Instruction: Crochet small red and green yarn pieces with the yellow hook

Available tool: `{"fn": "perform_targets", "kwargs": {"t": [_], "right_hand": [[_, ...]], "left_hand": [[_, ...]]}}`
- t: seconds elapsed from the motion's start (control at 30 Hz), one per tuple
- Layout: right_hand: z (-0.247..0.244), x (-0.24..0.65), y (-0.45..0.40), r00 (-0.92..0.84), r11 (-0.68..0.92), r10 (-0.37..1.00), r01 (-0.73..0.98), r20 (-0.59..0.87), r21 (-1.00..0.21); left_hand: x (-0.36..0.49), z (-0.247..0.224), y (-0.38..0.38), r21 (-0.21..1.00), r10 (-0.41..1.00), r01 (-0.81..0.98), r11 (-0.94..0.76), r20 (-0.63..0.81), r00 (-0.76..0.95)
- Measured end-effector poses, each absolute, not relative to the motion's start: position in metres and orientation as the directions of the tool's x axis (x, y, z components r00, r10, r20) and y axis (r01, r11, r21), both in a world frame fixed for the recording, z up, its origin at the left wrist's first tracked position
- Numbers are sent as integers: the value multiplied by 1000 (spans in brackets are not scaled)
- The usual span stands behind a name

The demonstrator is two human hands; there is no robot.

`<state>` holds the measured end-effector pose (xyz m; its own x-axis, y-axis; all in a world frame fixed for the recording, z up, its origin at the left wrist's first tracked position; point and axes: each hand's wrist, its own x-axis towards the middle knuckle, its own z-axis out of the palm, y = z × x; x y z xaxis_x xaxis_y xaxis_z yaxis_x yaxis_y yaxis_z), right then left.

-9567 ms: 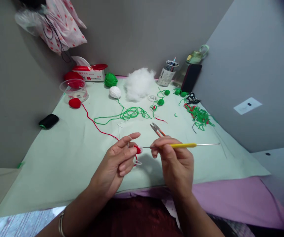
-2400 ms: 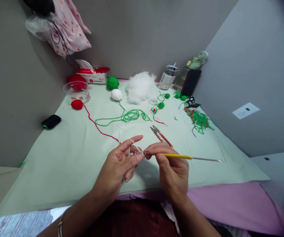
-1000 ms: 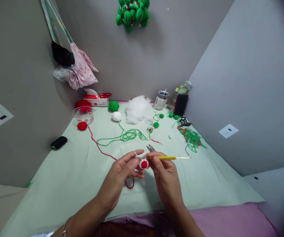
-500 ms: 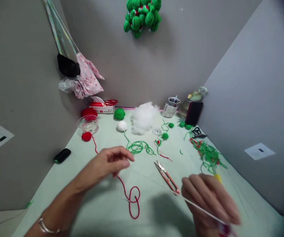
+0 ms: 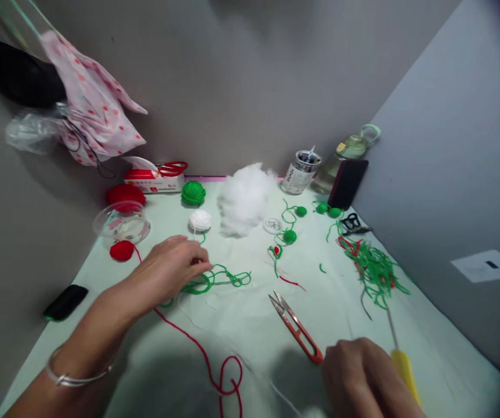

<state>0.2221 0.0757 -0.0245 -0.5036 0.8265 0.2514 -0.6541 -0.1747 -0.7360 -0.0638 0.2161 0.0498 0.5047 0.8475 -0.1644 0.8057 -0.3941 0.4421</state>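
Observation:
My left hand reaches over a loose tangle of green yarn, fingers drawn together and pointing right. What lies between its fingertips is hidden. Just behind it sits a white yarn ball. A thin white strand trails across the cloth toward my right hand, which is curled at the lower right edge with its fingertips out of sight. Close to its knuckles lie orange-handled thread snips. Looped red yarn runs between the hands from a small red ball.
A yellow-handled tool lies right of my right hand, below a green and red yarn heap. White stuffing, a green ball, a tin of pens, a phone and a clear bowl stand toward the back.
My left hand has moved left and onto the green yarn, which now spreads further left beneath it. My right hand has dropped lower. The white strand has slackened, and the view has tilted down.

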Motion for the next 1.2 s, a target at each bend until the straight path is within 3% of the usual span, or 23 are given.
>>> {"fn": "perform_targets", "kwargs": {"t": [0.03, 0.1, 0.27, 0.47, 0.6, 0.8, 0.93, 1.1, 1.2], "right_hand": [[-24, 222, 76, -512, -202, 837, -619, 195, -759], [-21, 223, 76, -553, -248, 818, -587, 158, -770], [-11, 233, 70, -594, -263, 773, -619, 222, -740], [3, 229, 64, -607, -282, 780, -561, 155, -778], [12, 219, 62, -572, -336, 819, -552, 53, -763], [25, 208, 51, -366, -268, 929, -551, -60, -791], [33, 204, 43, -205, -241, 966, -497, -157, -833], [44, 201, 31, -28, -57, 998, -436, -50, -898], [48, 197, 25, -7, -14, 1000, -375, -12, -927]], "left_hand": [[-51, 45, 217, 433, 834, 773, -464, -79, 546], [-26, 29, 214, 460, 796, 726, -511, -65, 601], [7, 1, 214, 514, 788, 686, -515, -32, 615], [-20, 65, 232, 642, 839, 597, -480, 138, 527], [-31, 97, 215, 902, 822, 224, -369, 204, 532], [-25, 93, 184, 964, 904, 151, -217, 140, 404], [-22, 90, 163, 985, 870, 63, -162, 112, 481], [-15, 84, 126, 990, 806, 83, -115, 45, 591], [-8, 83, 105, 990, 759, 111, -86, -7, 651]]}}
